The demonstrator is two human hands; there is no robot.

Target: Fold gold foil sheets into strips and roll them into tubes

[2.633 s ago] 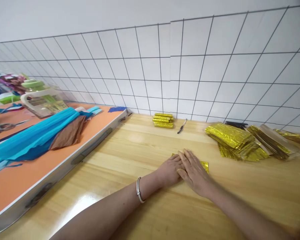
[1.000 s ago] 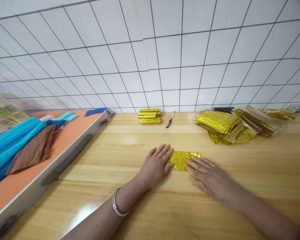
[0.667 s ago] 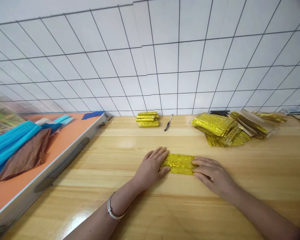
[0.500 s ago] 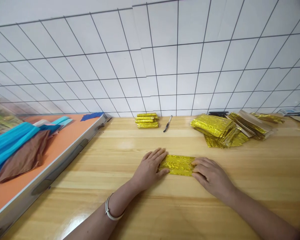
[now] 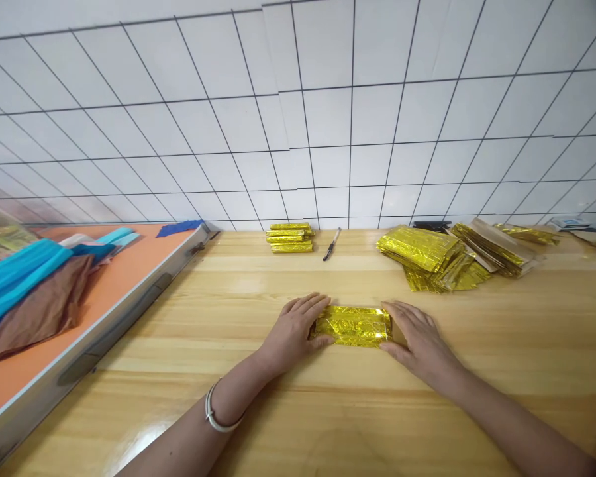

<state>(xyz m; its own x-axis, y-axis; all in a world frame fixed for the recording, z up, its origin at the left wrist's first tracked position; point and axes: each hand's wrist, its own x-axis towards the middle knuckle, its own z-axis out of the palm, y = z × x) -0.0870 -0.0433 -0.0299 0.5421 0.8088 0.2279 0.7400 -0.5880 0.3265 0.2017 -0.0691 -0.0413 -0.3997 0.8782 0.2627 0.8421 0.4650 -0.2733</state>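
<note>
A crinkled sheet of gold foil paper [image 5: 353, 325] lies flat on the wooden table between my two hands. My left hand [image 5: 297, 329], with a silver bangle on the wrist, grips its left end, fingers at the far edge and thumb at the near edge. At the right end, my right hand [image 5: 417, 334] holds the sheet the same way, thumb near and fingertips far. The paper's short ends are partly hidden under the hands.
Rolled gold foil pieces [image 5: 290, 238] are stacked near the tiled wall, beside a pen [image 5: 332, 244]. Stacks of gold foil paper [image 5: 422, 252] spread at the back right. On the left, an orange board [image 5: 124, 265] with a raised edge bears blue and brown cloth [image 5: 44, 305].
My right hand has spread its thumb and fingers to the sheet's right corners, uncovering more of that end. The left hand stays on the left end. The view has shifted slightly.
</note>
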